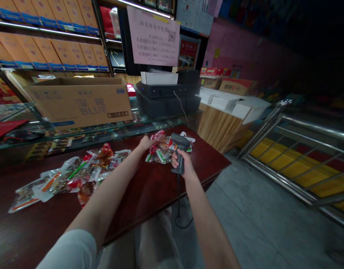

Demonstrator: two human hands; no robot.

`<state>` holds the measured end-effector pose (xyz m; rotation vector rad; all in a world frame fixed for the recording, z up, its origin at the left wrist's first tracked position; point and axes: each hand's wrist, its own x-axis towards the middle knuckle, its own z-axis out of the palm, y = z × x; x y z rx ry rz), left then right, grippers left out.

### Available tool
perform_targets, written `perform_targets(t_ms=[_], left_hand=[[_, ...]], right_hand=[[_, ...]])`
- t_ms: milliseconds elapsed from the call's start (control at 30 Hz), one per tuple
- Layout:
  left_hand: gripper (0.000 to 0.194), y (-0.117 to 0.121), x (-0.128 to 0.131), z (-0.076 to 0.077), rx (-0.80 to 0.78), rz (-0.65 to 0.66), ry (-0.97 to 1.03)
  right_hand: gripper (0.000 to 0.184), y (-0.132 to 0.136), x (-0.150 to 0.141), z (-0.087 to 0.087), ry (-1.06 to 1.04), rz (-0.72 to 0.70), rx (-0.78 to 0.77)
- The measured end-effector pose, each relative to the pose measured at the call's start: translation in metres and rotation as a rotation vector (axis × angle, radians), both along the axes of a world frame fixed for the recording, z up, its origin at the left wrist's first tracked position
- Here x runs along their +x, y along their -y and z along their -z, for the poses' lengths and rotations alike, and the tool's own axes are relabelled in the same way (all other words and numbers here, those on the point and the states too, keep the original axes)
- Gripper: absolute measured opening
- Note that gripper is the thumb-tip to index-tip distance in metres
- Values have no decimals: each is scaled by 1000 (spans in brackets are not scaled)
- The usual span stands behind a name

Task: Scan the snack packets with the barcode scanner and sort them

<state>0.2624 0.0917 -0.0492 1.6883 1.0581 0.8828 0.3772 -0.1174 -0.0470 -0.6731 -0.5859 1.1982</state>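
My right hand (185, 163) is wrapped round the handle of a dark grey barcode scanner (180, 141), held upright with its head over the right-hand packets. A cable hangs from its base past the table edge. My left hand (146, 142) is closed on the left side of a red and clear snack packet (155, 145). Other clear packets with green and white edges (160, 157) lie under and beside it, partly hidden by the scanner. To the left of my left forearm spreads a loose pile of snack packets (84, 170), some orange-edged, some red.
The dark red table (149, 186) ends at a right corner above the grey floor. Behind it are a glass counter, an open cardboard box (90, 102) and a black till machine (166, 97). A metal railing (300, 127) stands on the right.
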Motion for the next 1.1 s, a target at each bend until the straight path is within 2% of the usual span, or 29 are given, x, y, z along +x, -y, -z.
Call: perform_targets(t_ms=[100,167,233,300,400,500,667,767,900,1000,1100], left_hand=[[34,-2,2,7,-21,-45,-60],[32,3,-4,6,-14,-79,-52],[31,9,-13,1,-29,-90,61],[30,16,-25,-7,-98,-48,269],[28,27,-51,-20,-179,4,494],[30,39,-83,-31,-146,-21,559],[36,60,-137,-40,-104,34,627],[38,70,-160,-39,-104,19,645],[35,76,-181,-30,-94,-88,626],[35,75,-189,-22,-94,-142,600],[38,71,-194,-16,-76,-140,571]], right_hand=[[32,-2,1,2,-11,-8,-13],[32,-3,2,3,-11,-19,-21],[31,-4,2,3,-7,-22,-25],[30,-4,2,2,-4,-22,-25],[30,-2,2,0,2,-25,-18],[28,1,0,-4,22,-74,-12],[27,0,-21,-11,97,-258,-26],[29,-6,-48,-17,182,-335,-31],[31,-19,-80,-23,318,-434,-52],[33,-25,-88,-23,338,-478,-74],[35,-27,-87,-17,328,-497,-84]])
